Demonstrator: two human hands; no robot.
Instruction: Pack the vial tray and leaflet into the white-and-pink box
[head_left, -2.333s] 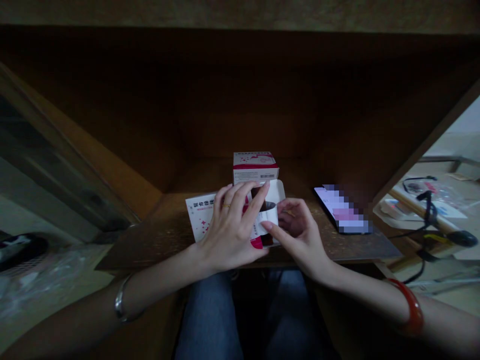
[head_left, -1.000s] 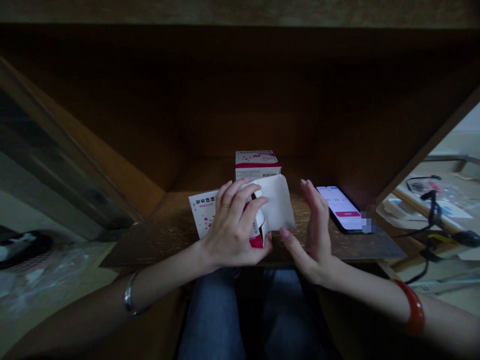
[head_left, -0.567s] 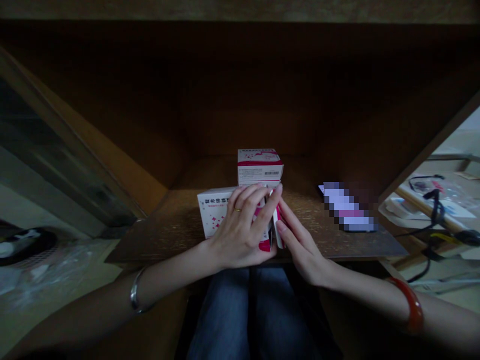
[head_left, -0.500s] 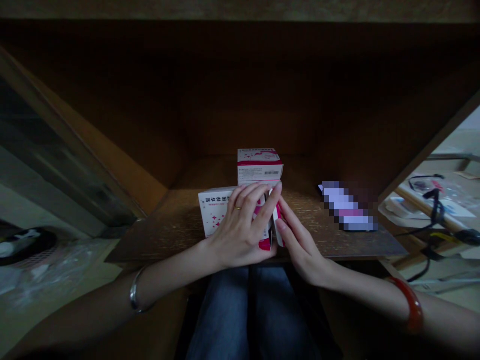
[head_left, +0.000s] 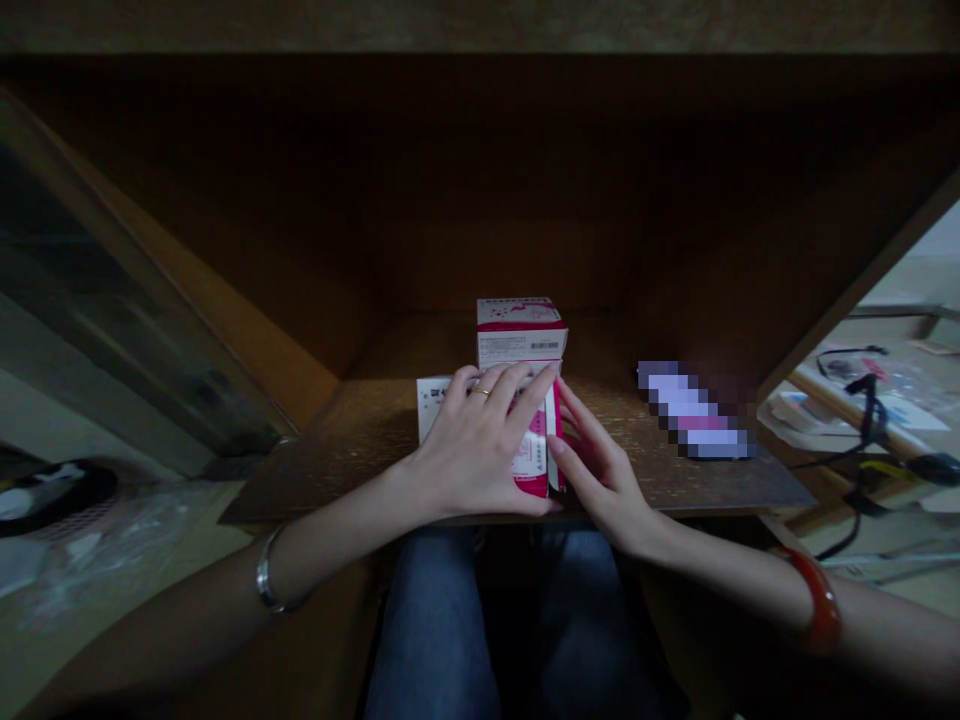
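Note:
A white and pink carton (head_left: 534, 455) lies on its side near the front edge of a dark wooden shelf (head_left: 360, 450). My left hand (head_left: 472, 450) lies over the carton, fingers wrapped across its top and thumb at the lower front. My right hand (head_left: 600, 465) presses flat against the carton's right end, fingers together on the closed flap. A second, matching carton (head_left: 520, 333) stands upright just behind the first.
A phone (head_left: 694, 415) with a lit screen lies on the shelf to the right. The shelf sits in a deep wooden recess. Cables and small items (head_left: 862, 410) lie on a surface at far right. My knees in jeans (head_left: 450, 620) are under the shelf.
The carton's right end flap stood wide open a second ago. My right hand swung in and pushed it shut. My left hand has kept hold of the carton, which has turned slightly.

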